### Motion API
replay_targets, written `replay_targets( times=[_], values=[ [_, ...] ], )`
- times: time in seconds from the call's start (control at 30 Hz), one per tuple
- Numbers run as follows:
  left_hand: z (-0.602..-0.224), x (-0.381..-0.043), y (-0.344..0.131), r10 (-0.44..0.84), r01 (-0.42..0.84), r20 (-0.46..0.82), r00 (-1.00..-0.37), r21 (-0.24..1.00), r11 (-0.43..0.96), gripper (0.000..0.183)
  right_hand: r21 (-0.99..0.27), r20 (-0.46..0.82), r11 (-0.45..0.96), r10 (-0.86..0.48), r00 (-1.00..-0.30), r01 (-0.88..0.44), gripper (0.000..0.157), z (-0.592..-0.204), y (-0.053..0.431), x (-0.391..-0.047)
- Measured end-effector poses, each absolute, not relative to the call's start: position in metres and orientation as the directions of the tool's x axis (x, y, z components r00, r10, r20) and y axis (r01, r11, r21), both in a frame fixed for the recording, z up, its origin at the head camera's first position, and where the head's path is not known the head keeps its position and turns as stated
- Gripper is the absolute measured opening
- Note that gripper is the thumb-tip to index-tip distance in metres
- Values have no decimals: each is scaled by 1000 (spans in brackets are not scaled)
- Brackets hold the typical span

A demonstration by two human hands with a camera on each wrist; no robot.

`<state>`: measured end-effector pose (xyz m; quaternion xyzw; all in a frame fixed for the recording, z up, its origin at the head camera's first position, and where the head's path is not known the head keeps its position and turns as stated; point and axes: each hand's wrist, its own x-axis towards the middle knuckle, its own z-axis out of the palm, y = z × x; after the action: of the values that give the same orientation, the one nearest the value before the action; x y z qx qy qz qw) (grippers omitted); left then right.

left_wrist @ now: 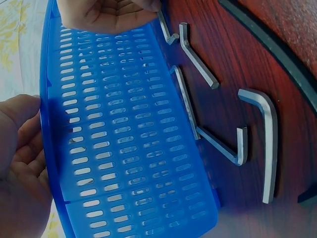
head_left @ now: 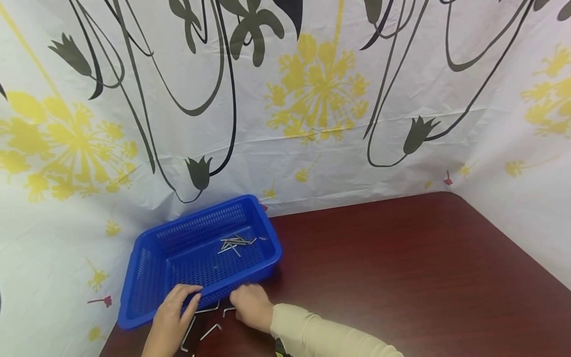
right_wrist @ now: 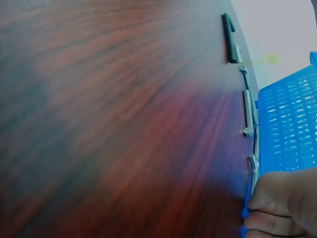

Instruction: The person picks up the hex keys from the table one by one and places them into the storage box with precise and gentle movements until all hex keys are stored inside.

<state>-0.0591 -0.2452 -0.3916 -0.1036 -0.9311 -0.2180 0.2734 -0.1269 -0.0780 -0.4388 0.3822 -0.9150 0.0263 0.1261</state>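
Observation:
A blue perforated basket stands on the table, with several short metal pins or keys lying inside it. My left hand grips its near rim, thumb and fingers at the edge. In front of the near wall my right hand pinches one end of a silver hex key, its fingertips partly hidden. Several other silver L-shaped hex keys lie along the basket's foot, among them a thick one, a thinner one and one near the right hand.
The reddish-brown table stretches to the right of the basket. A patterned white cloth hangs behind and at the sides. Beyond the keys lies a long dark strip, its kind unclear.

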Motion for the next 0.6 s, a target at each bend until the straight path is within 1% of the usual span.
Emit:
replay_targets(
  times=[0.13,0.27,0.37,0.47,0.6],
  values=[
    [-392,-60,-244,86,324,562,-823,340,883,16,-9,213,705,-692,-690,-709,25,-436,-73,-129],
    [-393,-61,-245,105,344,585,-804,314,885,17,-70,191,700,-690,-698,-711,27,-433,-67,-130],
    [-394,-61,-245,120,359,600,-791,297,885,18,-135,189,689,-688,-701,-712,25,-430,-63,-131],
    [-393,-60,-244,111,347,594,-797,299,889,17,-191,202,664,-694,-691,-723,22,-427,-59,-133],
    [-392,-59,-245,110,345,595,-796,297,890,18,-228,236,622,-711,-662,-749,21,-419,-52,-133]
  ],
)
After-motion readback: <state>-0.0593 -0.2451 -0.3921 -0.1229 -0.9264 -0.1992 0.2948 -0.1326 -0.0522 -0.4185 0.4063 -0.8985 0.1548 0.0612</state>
